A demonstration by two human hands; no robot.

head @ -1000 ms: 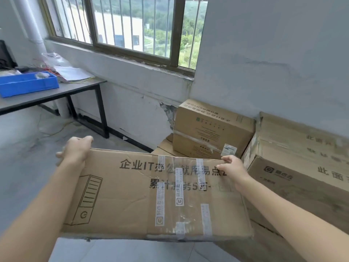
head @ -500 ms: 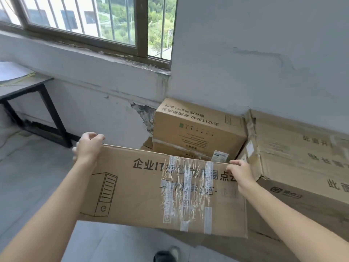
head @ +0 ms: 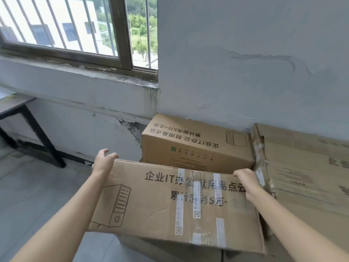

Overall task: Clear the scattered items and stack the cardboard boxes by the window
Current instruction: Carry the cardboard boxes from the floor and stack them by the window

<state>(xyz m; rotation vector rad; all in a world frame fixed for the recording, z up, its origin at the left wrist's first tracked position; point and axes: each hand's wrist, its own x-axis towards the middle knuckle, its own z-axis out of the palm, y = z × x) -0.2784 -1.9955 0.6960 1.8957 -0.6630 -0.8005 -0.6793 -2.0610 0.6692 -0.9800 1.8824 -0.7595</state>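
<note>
Head view: taped box point(head: 170, 205) between 2 hands, right hand point(head: 245, 180) tight on its edge, left hand point(head: 103, 163) seemingly half-open.

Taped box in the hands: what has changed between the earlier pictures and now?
The taped box has come nearer the wall boxes. The left hand has loosened, its fingers lifted off the far corner. The right hand still grips the far edge; the wall boxes stayed.
</note>
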